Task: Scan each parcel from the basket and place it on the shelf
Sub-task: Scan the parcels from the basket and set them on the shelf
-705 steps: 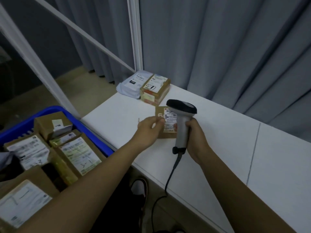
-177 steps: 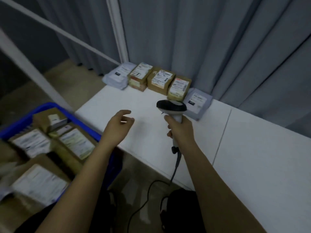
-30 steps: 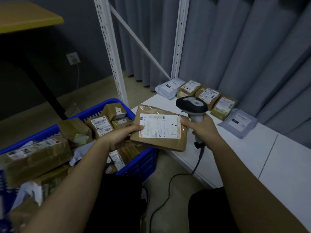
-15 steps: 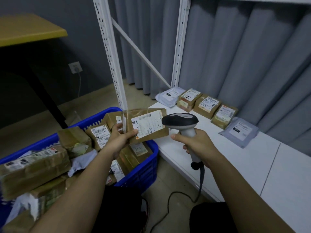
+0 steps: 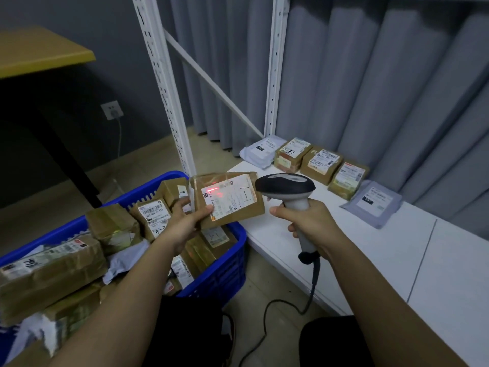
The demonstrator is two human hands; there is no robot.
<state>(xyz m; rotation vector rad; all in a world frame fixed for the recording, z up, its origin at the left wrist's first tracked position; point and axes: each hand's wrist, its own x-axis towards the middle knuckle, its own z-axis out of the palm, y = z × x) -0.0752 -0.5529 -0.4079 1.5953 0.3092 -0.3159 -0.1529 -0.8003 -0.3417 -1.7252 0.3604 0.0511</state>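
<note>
Left hand [image 5: 185, 223] is wrapped round the near-left corner of the parcel [image 5: 227, 198], held over the basket [image 5: 225, 263]. Right hand [image 5: 309, 223] has its fingers curled tight on the scanner [image 5: 287, 192], red line on the label. Shelf [image 5: 370, 250] row sits at about 2 o'clock from the parcel, long axis running toward it. I'd say the left hand does the placing, reaching across.
</note>
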